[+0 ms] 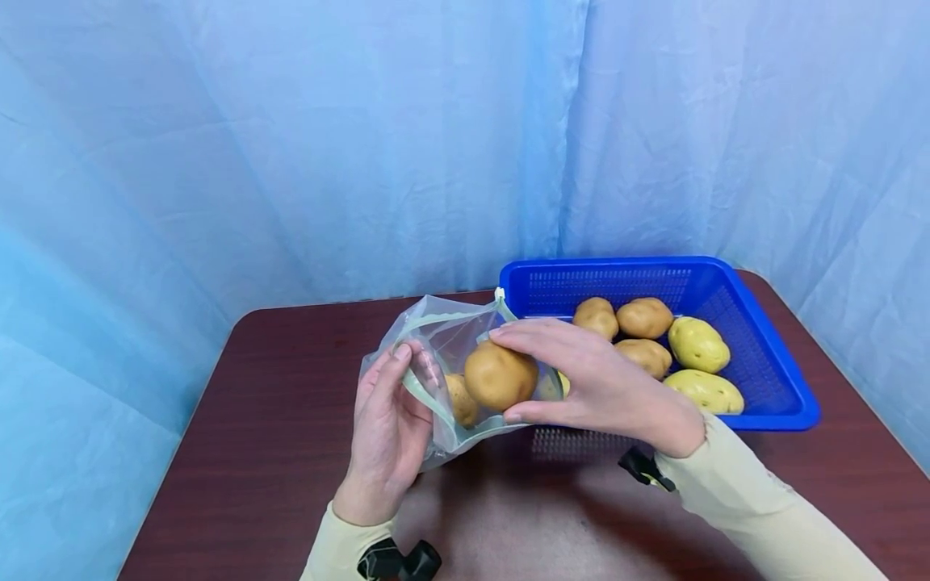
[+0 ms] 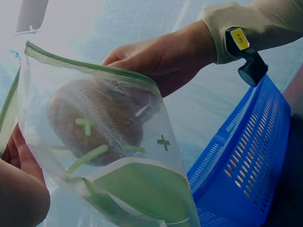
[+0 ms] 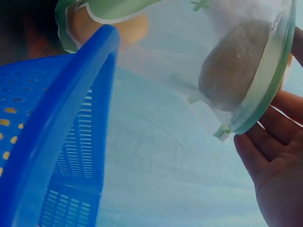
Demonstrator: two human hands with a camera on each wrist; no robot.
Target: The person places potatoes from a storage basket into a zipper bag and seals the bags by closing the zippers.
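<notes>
A clear zip bag (image 1: 436, 339) with green trim is held up above the dark table. My left hand (image 1: 395, 395) grips the bag's open rim, thumb on the near edge. My right hand (image 1: 581, 371) curls round a brown potato (image 1: 500, 375) at the bag's mouth. Another potato (image 1: 461, 401) lies lower inside the bag. In the left wrist view the held potato (image 2: 94, 123) shows through the bag (image 2: 142, 189), with the right hand (image 2: 161, 56) behind it. In the right wrist view the bag (image 3: 265, 90) holds that potato (image 3: 236, 66), and the left hand (image 3: 274, 161) is at its rim.
A blue plastic basket (image 1: 617, 264) with several potatoes (image 1: 697, 345) stands on the right of the reddish-brown table (image 1: 276, 420), just behind my right hand. A blue curtain (image 1: 291, 161) hangs close behind the table. Bare tabletop lies to the left and front.
</notes>
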